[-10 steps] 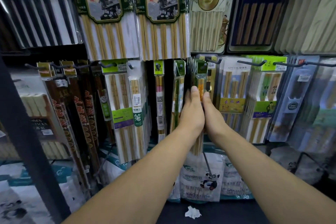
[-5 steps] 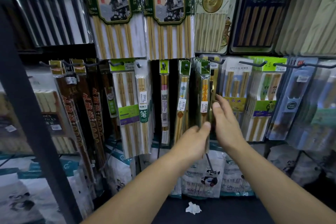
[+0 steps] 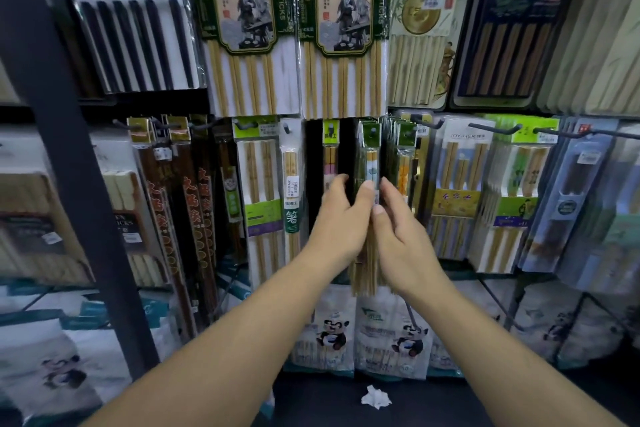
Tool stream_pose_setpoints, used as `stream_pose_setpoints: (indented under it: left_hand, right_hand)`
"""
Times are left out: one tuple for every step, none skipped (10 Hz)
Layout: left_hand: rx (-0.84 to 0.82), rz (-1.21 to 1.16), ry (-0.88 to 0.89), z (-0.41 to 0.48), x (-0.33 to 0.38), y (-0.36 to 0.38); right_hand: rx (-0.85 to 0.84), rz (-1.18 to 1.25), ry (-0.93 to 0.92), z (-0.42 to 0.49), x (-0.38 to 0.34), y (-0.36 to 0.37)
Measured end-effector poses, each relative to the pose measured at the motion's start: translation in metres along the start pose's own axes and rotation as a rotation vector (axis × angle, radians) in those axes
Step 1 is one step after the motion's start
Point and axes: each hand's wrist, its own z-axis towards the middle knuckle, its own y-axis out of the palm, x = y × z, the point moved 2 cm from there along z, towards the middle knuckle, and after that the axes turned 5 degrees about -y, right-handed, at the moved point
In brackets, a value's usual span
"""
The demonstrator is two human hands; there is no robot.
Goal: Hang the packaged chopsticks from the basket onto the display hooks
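A bunch of narrow green-topped chopstick packs (image 3: 370, 152) hangs from a display hook (image 3: 372, 131) in the middle row. My left hand (image 3: 341, 218) grips the bunch from its left side, fingers behind it and thumb across the front. On the right side of the same bunch lies my right hand (image 3: 398, 232), fingers straight and pointing up, thumb touching the packs. The lower ends of the chopsticks stick out below both hands. The basket is out of view.
A second green-topped bunch with orange labels (image 3: 403, 166) hangs just to the right. Wider packs fill the hooks on both sides and the row above. A dark shelf post (image 3: 69, 156) slants down the left. A crumpled white scrap (image 3: 375, 397) lies on the dark floor.
Both hands left the orange-labelled bunch, came apart and dropped a little. They have now risen and closed in around the neighbouring bunch on its left.
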Motion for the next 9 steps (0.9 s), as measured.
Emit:
stream_pose_setpoints:
  left_hand:
    - [-0.088, -0.137, -0.072, 0.011, -0.003, 0.008]
    - [-0.148, -0.247, -0.127, 0.015, -0.006, 0.012]
    - [-0.198, -0.381, -0.162, 0.018, -0.009, 0.019]
    - [-0.219, -0.470, -0.207, 0.020, -0.011, 0.024]
    - [-0.237, -0.527, -0.225, 0.020, -0.012, 0.026]
    - [-0.233, -0.513, -0.196, 0.016, -0.013, 0.022]
    - [-0.230, -0.336, -0.137, 0.006, -0.014, 0.015]
    - [-0.224, -0.195, -0.078, -0.010, -0.022, 0.002]
    - [-0.179, -0.059, -0.033, -0.030, -0.025, -0.015]
  right_hand:
    - [-0.015, 0.088, 0.057, 0.012, 0.010, 0.010]
    - [-0.050, 0.117, 0.082, 0.024, 0.023, 0.017]
    - [-0.108, 0.157, 0.049, 0.032, 0.033, 0.025]
    - [-0.168, 0.216, 0.034, 0.038, 0.040, 0.029]
    - [-0.181, 0.200, 0.060, 0.038, 0.039, 0.026]
    - [-0.184, 0.151, 0.067, 0.029, 0.037, 0.021]
    - [-0.186, 0.131, 0.098, 0.014, 0.032, 0.018]
    - [-0.153, 0.116, 0.094, -0.008, 0.027, 0.012]
    - [-0.056, 0.111, 0.069, -0.028, 0.019, 0.000]
